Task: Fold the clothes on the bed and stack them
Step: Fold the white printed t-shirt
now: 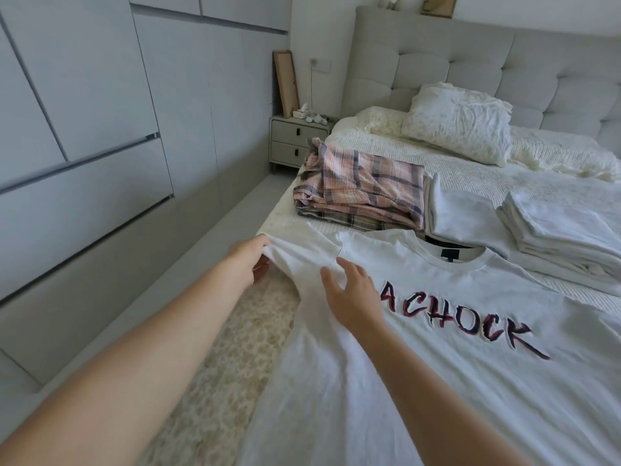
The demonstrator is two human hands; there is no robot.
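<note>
A white T-shirt [437, 364] with dark red lettering lies face up across the near part of the bed [487, 183]. My left hand [250, 260] grips the end of its left sleeve at the bed's edge. My right hand [349, 294] rests flat with straight fingers on the shirt's left shoulder, beside the lettering. Behind the shirt lie a folded pink plaid stack [363, 196], a folded white garment [460, 213] and a stack of folded white clothes [564, 233].
Pillows [460, 122] and a rumpled cream duvet lie by the grey padded headboard [470, 62]. A bedside cabinet [295, 142] stands at the bed's far left corner. Grey wardrobe doors [84, 129] line the left wall, with a narrow floor strip between.
</note>
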